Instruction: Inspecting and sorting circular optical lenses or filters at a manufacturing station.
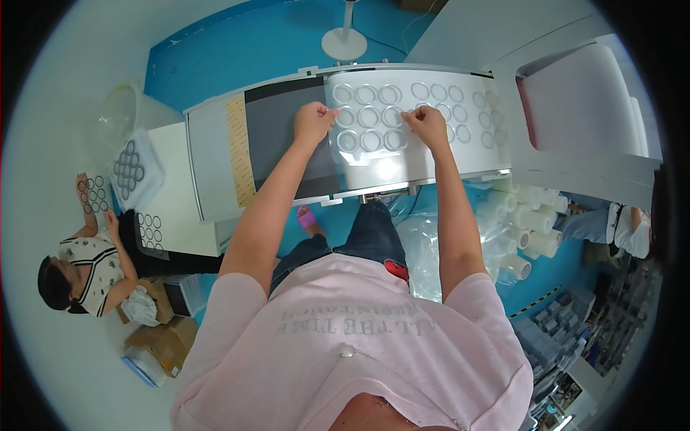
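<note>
A clear sheet bearing rows of pale rings (pixel 370 116) lies on or just above the white belt surface (pixel 366 176) of a long machine. My left hand (pixel 315 122) is closed at the sheet's left edge, thumb and fingertips pinched together. At its right edge my right hand (pixel 426 125) is also closed in a pinch. Both forearms reach forward over the machine's near rail. Farther right on the belt are more groups of rings (pixel 438 92), partly behind my right hand and wrist. Left of the sheet is a dark grey panel (pixel 284 136).
A yellowish strip (pixel 239 151) runs beside the dark panel. A white machine housing (pixel 582 100) stands at the right. To the left, a person (pixel 93 258) holds a sheet of dark rings (pixel 93 194). White rolls (pixel 528 223) and clear plastic film (pixel 424 248) lie below right. A stand base (pixel 343 44) is beyond.
</note>
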`<action>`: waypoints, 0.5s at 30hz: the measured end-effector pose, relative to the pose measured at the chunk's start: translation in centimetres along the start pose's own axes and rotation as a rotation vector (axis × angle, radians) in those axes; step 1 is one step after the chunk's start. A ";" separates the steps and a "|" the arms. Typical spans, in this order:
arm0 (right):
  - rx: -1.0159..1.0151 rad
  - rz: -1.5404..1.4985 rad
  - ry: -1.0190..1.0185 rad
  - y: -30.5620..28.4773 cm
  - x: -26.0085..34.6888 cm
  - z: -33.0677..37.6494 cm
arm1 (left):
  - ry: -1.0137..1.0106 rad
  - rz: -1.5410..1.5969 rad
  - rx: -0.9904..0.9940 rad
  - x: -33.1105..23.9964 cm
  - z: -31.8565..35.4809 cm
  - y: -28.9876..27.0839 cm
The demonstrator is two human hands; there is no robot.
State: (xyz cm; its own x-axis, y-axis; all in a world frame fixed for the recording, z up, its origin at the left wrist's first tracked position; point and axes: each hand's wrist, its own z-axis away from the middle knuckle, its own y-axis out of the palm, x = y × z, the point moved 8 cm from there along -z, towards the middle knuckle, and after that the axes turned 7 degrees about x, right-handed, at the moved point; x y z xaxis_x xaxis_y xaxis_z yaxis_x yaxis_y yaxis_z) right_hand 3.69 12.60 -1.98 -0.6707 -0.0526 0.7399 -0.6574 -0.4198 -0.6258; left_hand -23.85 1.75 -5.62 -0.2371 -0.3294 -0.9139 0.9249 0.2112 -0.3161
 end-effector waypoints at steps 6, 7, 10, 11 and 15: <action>0.020 0.022 -0.003 0.2 -0.6 -1.1 | -0.096 -0.040 -0.035 1.1 0.0 0.3; 0.022 0.034 0.004 0.2 -0.5 -1.1 | -0.090 -0.050 -0.036 1.0 0.1 0.2; 0.013 0.085 0.015 0.3 -1.5 -1.6 | -0.077 -0.088 -0.036 0.2 0.0 0.6; -0.003 0.119 0.024 0.4 -1.6 -1.7 | -0.069 -0.122 -0.027 -0.2 0.0 0.8; 0.017 0.184 0.040 0.5 -1.4 -1.9 | -0.081 -0.387 -0.009 -2.4 0.7 1.5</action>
State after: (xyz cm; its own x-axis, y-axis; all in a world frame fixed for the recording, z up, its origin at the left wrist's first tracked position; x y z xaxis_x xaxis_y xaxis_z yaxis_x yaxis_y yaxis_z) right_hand 3.66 14.23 -3.84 -0.7924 -0.0934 0.6029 -0.5171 -0.4214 -0.7450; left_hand -21.71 2.24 -3.76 -0.5429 -0.4577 -0.7042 0.7693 0.0653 -0.6355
